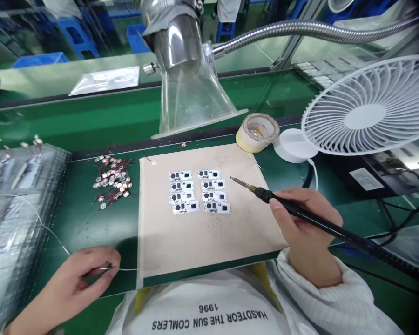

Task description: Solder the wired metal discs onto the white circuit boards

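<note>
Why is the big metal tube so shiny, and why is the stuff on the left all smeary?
Head view: white glare streaks the curved metal hood; head view: the plastic stack at the left edge is smeared and stretched, and the fan bulges, likely the wide lens; head view: the circuit boards and the soldering iron in the right hand look sharp.
</note>
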Tool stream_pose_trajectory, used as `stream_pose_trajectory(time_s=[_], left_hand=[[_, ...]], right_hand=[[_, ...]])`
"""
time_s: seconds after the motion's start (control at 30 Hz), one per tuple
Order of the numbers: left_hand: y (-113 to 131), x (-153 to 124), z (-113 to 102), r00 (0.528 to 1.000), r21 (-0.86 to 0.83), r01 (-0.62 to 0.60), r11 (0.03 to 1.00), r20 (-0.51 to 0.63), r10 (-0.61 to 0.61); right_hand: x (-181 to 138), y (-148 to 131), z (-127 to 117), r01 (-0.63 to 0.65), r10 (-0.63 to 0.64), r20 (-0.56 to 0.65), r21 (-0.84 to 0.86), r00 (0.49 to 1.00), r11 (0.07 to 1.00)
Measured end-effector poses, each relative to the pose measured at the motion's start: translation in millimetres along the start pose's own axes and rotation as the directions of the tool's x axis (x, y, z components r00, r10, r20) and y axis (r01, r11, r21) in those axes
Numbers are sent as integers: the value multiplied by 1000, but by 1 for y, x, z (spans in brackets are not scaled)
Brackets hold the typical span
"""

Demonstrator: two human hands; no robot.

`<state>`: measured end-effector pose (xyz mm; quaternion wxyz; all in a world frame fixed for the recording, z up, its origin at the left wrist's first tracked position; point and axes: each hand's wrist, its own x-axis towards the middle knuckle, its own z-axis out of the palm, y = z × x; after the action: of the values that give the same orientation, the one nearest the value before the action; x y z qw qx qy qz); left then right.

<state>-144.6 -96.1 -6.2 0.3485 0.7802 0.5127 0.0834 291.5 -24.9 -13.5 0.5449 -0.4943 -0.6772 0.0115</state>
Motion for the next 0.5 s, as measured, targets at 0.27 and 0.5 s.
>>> stream_pose_trajectory(time_s=[0.27,0.5], left_hand=[[0,-44,-15,946,115,92,989,299,-123],[-1,38,-26,929,182,203,962,-345,-130]], right_hand=[[2,-17,2,41,-41,-4,103,999,994],[5,-39,11,59,-69,48,170,996,984]])
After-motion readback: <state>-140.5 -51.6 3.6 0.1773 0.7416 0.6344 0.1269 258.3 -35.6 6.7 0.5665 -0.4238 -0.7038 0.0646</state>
